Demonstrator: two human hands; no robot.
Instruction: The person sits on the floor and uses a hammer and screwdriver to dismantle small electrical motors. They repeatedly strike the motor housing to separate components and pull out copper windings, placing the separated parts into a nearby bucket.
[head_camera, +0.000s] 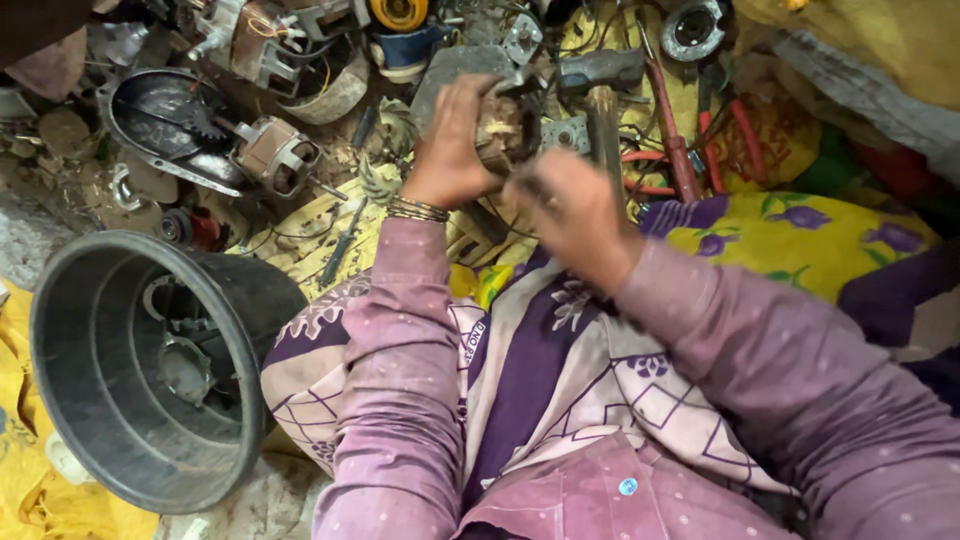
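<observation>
The left hand (450, 150) grips a small motor core (503, 130), held just in front of the body. The right hand (570, 205), blurred, sits just beside it, its grasp unclear. A hammer (603, 85) lies beyond the hands; a black tub (90, 400) sits far left.

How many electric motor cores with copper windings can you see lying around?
2 clearly: one motor left of the left hand, another at the top edge. The cluttered pile may hide more.
</observation>
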